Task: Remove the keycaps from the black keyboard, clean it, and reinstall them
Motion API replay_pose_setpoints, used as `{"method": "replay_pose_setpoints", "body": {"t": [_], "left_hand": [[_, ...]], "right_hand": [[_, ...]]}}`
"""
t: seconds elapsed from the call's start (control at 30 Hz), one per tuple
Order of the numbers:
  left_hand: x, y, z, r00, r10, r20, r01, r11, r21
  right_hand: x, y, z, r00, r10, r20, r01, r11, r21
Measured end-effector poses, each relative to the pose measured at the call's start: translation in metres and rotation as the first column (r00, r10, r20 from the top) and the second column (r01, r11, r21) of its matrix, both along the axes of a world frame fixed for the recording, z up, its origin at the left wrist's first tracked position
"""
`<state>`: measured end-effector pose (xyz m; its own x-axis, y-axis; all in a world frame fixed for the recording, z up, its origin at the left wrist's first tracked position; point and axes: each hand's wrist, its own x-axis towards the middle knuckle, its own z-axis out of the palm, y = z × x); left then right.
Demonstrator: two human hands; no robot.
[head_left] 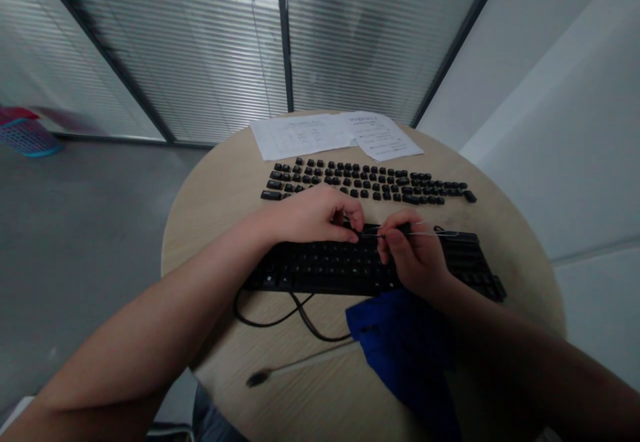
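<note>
Both hands met over the middle of a black keyboard [320, 269], seen from the head camera looking down. The left hand [315, 215] was curled, thumb and forefinger pressed together just above the top rows. What they pinched was too small to tell. The right hand [417, 259] was closed around a thin silvery wire tool [440, 233], which ran sideways across the keyboard's upper edge. Its near end reached the left fingertips, probably so that both hands could steady something so slender.

The keyboard lay across the near half of a round wooden table [225, 182], its cable [300, 312] looping off the front edge. Behind it, loose black keycaps [365, 181] sat in neat rows, seemingly laid out to keep their order. Two sheets of paper [335, 134] rested beyond them. Near the right forearm was a blue cloth [400, 342], and just beside it a pale stick with a dark tip [300, 365], both within easy reach.
</note>
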<state>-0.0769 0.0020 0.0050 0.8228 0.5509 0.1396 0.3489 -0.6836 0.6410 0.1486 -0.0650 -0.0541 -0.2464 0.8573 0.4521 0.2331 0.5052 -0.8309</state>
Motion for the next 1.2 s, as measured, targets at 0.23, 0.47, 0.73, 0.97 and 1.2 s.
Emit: {"method": "replay_pose_setpoints", "body": {"t": [0.23,0.47,0.73,0.97,1.2], "left_hand": [[-0.007,0.003,0.005,0.999,0.042,-0.012,-0.043,0.999,-0.023],[-0.019,0.031,0.000,0.939,0.333,0.086,-0.341,0.935,0.100],[0.030,0.047,-0.016,0.838,0.438,-0.326,-0.223,0.820,0.527],[0.025,0.057,-0.032,0.830,0.381,-0.407,-0.129,0.841,0.525],[0.023,0.055,-0.033,0.813,0.425,-0.397,-0.138,0.805,0.578]], "right_hand": [[0.002,0.002,0.012,0.985,-0.071,0.156,0.065,0.997,0.043],[0.015,0.016,0.022,0.977,-0.205,0.061,0.195,0.970,0.144],[0.025,0.033,0.014,0.969,-0.244,-0.027,0.246,0.956,0.158],[0.028,0.040,0.013,0.963,-0.248,-0.106,0.260,0.958,0.119],[0.027,0.040,0.012,0.967,-0.241,-0.089,0.249,0.964,0.096]]}}
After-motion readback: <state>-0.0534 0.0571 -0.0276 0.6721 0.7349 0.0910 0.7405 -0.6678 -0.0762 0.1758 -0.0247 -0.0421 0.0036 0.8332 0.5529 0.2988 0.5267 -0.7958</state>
